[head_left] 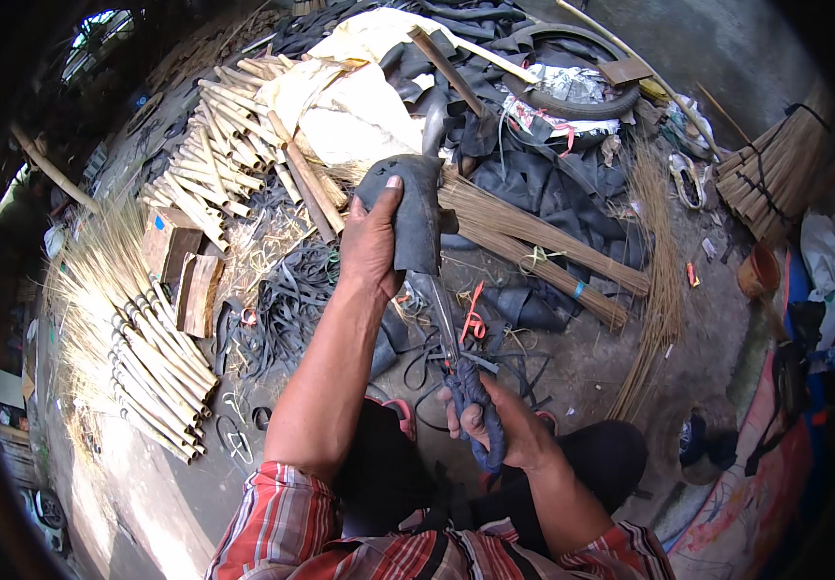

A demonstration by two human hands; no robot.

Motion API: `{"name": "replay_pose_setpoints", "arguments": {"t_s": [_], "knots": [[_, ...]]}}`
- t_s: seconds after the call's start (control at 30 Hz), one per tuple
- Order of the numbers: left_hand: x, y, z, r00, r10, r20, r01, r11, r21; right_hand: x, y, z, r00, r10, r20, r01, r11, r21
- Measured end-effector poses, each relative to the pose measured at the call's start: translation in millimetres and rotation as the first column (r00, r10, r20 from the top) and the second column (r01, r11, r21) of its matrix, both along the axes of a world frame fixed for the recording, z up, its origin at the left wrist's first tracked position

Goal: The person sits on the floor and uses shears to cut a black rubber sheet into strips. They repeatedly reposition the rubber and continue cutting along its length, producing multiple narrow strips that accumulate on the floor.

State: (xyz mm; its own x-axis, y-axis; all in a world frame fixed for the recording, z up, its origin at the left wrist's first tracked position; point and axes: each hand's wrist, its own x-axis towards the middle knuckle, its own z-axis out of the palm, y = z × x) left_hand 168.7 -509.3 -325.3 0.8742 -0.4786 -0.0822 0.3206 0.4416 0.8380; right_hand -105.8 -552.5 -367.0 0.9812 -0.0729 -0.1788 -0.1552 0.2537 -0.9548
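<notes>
My left hand [371,240] is closed on a dark piece of rubber sheet [419,217], its thumb flat on top of the curved sheet. In my right hand [509,420] is a pair of scissors [444,314], the handles wrapped in dark blue-grey strips. Their blades point away from me and reach the near edge of the rubber; whether they are apart or together is unclear. Beyond my left forearm lies a tangled heap of thin black rubber strips [302,300]. An orange-red strip [475,314] lies just right of the blades.
Finished brooms [152,358] with pale handles lie at left, near wooden blocks [171,237]. Behind them are piled bamboo sticks [210,145]. Bundled straw [543,246], black rubber sheets [543,179] and a tyre [596,106] cover the far side. A broom bundle [775,169] stands right.
</notes>
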Motion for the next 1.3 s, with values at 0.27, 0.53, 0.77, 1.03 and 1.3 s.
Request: {"name": "replay_pose_setpoints", "arguments": {"t_s": [0.27, 0.53, 0.77, 1.03, 1.3], "knots": [[-8.8, 22.3, -1.7, 1.0, 0.02, 0.022, -0.02, 0.999, 0.03, 28.1, 23.7, 5.2, 0.984, -0.105, 0.143, 0.086, 0.987, 0.134], [-15.4, 35.5, -8.7, 0.98, 0.072, 0.183, -0.093, 0.99, 0.107, 24.2, 23.2, -1.7, 0.987, -0.086, 0.138, 0.075, 0.994, 0.082], [-26.2, 23.6, -8.9, 0.948, 0.055, 0.313, -0.112, 0.979, 0.168, 12.6, 17.9, -8.6, 0.984, -0.165, 0.069, 0.154, 0.979, 0.133], [-39.5, 13.8, 4.7, 0.944, 0.027, 0.329, -0.097, 0.976, 0.197, 2.0, 16.4, -9.1, 0.969, -0.236, 0.073, 0.225, 0.966, 0.127], [-53.3, 13.8, 3.7, 0.865, 0.006, 0.501, -0.175, 0.941, 0.291, 2.0, 15.1, -8.1, 0.936, -0.281, 0.212, 0.291, 0.957, -0.017]]}}
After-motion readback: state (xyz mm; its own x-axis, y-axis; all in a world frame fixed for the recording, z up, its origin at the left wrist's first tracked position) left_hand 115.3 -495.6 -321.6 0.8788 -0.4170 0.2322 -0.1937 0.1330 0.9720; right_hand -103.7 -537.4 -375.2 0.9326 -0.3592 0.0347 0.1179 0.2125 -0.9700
